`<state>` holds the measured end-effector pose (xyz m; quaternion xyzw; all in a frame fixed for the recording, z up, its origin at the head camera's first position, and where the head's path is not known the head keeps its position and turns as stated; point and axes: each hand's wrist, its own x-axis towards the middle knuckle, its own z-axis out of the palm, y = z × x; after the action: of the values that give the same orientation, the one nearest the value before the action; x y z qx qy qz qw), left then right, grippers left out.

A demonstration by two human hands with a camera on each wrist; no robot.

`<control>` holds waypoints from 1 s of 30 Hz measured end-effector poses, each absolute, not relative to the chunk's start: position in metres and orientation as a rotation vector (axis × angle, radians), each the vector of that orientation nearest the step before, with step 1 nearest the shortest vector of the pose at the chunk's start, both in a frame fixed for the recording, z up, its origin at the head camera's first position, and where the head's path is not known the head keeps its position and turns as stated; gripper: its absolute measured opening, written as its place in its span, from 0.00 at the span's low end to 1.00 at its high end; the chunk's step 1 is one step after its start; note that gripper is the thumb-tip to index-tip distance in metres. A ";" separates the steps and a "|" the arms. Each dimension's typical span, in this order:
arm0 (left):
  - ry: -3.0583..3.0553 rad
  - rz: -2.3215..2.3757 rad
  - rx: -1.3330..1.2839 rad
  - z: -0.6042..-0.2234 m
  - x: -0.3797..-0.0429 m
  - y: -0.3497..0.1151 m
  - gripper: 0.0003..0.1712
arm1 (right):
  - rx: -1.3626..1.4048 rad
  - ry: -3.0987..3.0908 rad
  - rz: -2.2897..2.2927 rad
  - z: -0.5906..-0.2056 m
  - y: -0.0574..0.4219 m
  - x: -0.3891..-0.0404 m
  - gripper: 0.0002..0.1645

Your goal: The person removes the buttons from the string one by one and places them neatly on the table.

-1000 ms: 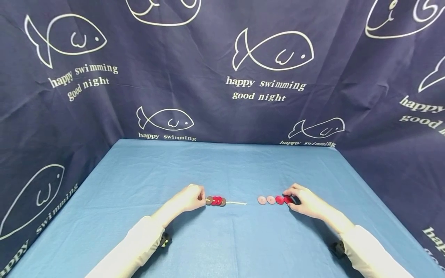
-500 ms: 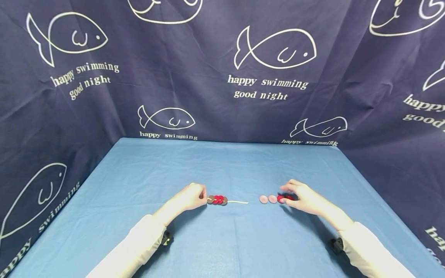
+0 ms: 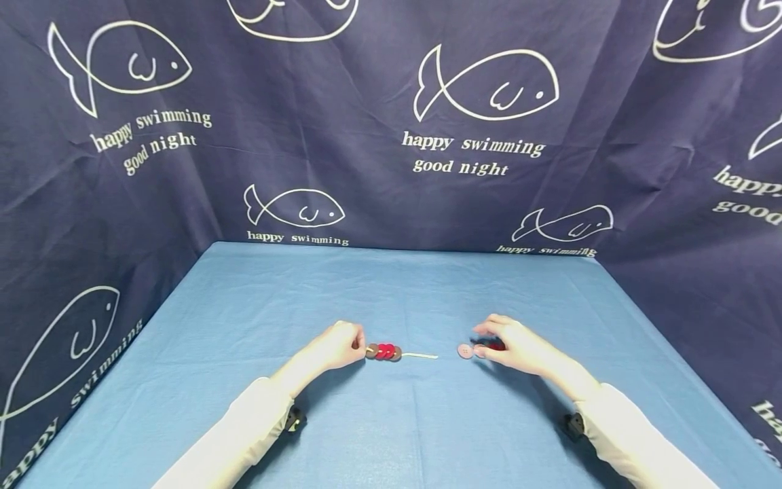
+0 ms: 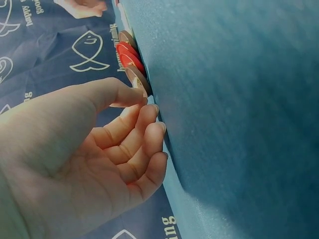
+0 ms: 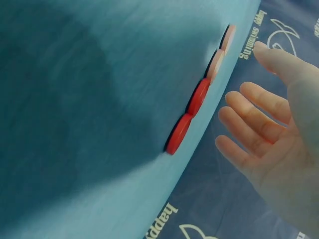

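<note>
My left hand [image 3: 342, 344] pinches the end of a pale cord [image 3: 421, 356] between thumb and forefinger. Threaded on this cord are brown buttons [image 3: 372, 351] at both ends of the row, with red buttons [image 4: 131, 60] overlapping between them. The cord's other end lies straight on the cloth, pointing right. My right hand [image 3: 516, 346] hovers with fingers spread above a row of loose buttons and holds nothing. That row has two pink buttons [image 5: 215, 65] and two red buttons [image 5: 198, 97]; in the head view the hand partly covers it.
A blue cloth [image 3: 391, 421] covers the table. Dark blue curtains [image 3: 379, 122] with white fish prints stand behind and at both sides. A small dark wrist camera [image 3: 295, 419] hangs under the left sleeve, and another camera [image 3: 574, 426] under the right.
My right hand has moved left along the loose buttons, from the red ones toward the pink ones. The left hand keeps its pinch on the cord. The head view has shifted slightly.
</note>
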<state>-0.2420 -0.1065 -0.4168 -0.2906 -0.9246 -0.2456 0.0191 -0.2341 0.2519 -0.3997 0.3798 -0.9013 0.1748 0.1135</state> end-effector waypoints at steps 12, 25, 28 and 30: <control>-2.887 -0.787 -0.904 -0.416 -0.243 -0.108 0.08 | 1.118 -2.665 0.560 -0.397 0.231 -0.235 0.19; -2.876 -0.793 -0.920 -0.417 -0.243 -0.109 0.07 | 1.215 -2.623 0.556 -0.398 0.213 -0.243 0.17; -2.887 -0.798 -0.920 -0.417 -0.244 -0.109 0.07 | 1.222 -2.621 0.560 -0.398 0.210 -0.244 0.17; -2.892 -0.800 -0.916 -0.417 -0.244 -0.109 0.07 | 1.227 -2.624 0.563 -0.398 0.206 -0.244 0.17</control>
<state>-0.2438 -0.1089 -0.4172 -0.2918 -0.9219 -0.2550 0.0020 -0.2445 0.2064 -0.3976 0.4138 -0.8853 0.1899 0.0951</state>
